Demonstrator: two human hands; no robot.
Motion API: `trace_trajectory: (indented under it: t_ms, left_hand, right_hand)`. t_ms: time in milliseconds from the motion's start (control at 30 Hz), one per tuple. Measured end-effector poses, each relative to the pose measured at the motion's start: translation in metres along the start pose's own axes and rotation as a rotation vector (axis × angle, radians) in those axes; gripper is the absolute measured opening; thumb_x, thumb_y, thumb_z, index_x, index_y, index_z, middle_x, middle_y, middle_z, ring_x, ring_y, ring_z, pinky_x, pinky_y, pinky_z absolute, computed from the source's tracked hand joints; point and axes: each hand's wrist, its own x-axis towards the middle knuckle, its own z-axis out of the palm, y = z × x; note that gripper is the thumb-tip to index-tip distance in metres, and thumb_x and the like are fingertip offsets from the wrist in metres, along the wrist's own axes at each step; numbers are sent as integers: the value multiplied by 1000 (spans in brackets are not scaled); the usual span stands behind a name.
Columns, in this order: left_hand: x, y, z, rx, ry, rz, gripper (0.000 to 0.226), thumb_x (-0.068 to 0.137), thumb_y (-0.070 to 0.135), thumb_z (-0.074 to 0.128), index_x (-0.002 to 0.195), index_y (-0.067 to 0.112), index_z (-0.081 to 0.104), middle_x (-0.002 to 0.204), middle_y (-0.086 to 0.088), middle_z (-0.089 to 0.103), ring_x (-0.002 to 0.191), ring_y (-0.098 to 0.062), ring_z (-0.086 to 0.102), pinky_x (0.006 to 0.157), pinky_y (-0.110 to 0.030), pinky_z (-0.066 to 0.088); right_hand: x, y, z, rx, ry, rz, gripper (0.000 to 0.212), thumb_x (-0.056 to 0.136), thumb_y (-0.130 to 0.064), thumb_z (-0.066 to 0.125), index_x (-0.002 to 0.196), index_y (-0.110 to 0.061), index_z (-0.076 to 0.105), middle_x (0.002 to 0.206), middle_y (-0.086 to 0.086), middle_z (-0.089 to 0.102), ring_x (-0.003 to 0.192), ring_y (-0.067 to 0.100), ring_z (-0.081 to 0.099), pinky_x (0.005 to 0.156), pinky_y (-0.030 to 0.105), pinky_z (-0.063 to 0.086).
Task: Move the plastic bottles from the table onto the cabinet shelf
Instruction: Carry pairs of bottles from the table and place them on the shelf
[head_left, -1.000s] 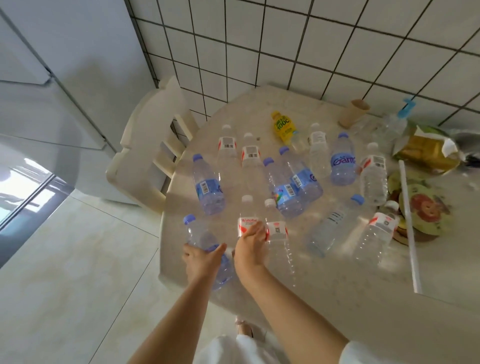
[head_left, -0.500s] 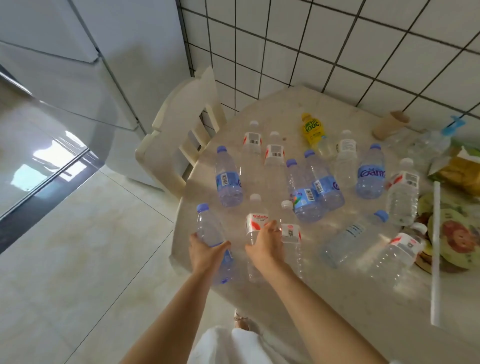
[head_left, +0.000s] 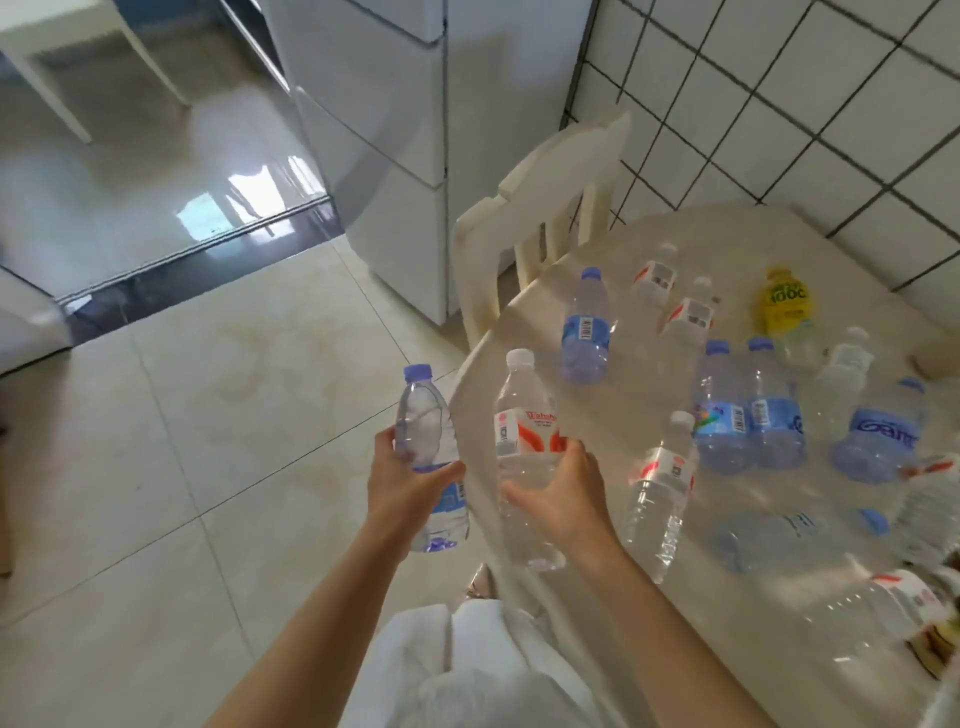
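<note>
Bottles fill both hands: my left hand (head_left: 410, 480) is wrapped round a blue-capped bottle (head_left: 428, 457) off the table (head_left: 727, 613) edge, my right hand (head_left: 563, 499) round a white-capped bottle (head_left: 524, 462). Both look empty, I think, so squeezing could buckle one loose. I see no cabinet shelf.
</note>
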Motion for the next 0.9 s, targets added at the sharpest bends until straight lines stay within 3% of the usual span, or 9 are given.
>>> trace_trajectory:
  t_ms: [100, 233, 333, 433, 600, 733, 900]
  left_hand:
    - [-16, -12, -40, -57, 66, 16, 72, 61, 26, 88, 114, 32, 41, 99, 10, 58, 83, -10, 65, 56, -19, 49]
    - [-38, -46, -105, -143, 158, 25, 73, 64, 26, 89, 119, 32, 41, 103, 6, 57, 89, -15, 65, 66, -25, 55]
    - [-55, -62, -142, -170, 209, 45, 71, 66, 27, 88, 116, 35, 38, 100, 13, 54, 86, -7, 63, 57, -12, 50]
    - [-80, -96, -202, -209, 307, 27, 74, 68, 27, 87, 120, 36, 36, 106, 10, 52, 91, -13, 60, 54, -8, 48]
    - [-122, -158, -291, -282, 479, -43, 78, 70, 26, 86, 131, 28, 37, 118, 1, 51, 104, -22, 58, 74, -24, 55]
    - [-153, -206, -344, -364, 635, -108, 76, 69, 26, 86, 126, 34, 36, 117, 4, 53, 101, -18, 58, 61, -7, 48]
    - [-193, -257, -393, -476, 842, -223, 82, 73, 27, 83, 140, 24, 35, 124, -2, 54, 104, -21, 59, 83, -30, 55]
  right_hand:
    - [-22, -23, 26, -14, -59, -80, 77, 68, -33, 84, 128, -19, 38, 112, -4, 43, 92, 7, 45, 56, 6, 30]
    - [-60, -55, 76, -68, -139, -191, 80, 67, -34, 84, 129, -22, 35, 111, -6, 40, 92, 7, 43, 59, 7, 29]
    - [-82, -71, 103, -78, -182, -244, 83, 67, -38, 84, 132, -25, 33, 118, -4, 43, 98, 9, 43, 79, 15, 36]
    - [-121, -91, 152, -148, -256, -320, 85, 68, -44, 82, 133, -26, 32, 123, -4, 45, 106, 11, 46, 91, 27, 42]
    - [-179, -120, 233, -221, -389, -458, 80, 68, -42, 82, 131, -24, 35, 116, -6, 44, 101, 10, 47, 83, 22, 37]
    - [-221, -140, 297, -274, -517, -575, 75, 69, -40, 82, 128, -25, 37, 117, -7, 46, 100, 10, 48, 83, 20, 38]
    - [-272, -166, 370, -392, -720, -714, 66, 68, -32, 84, 118, -27, 41, 115, 0, 52, 99, 15, 54, 68, 11, 39]
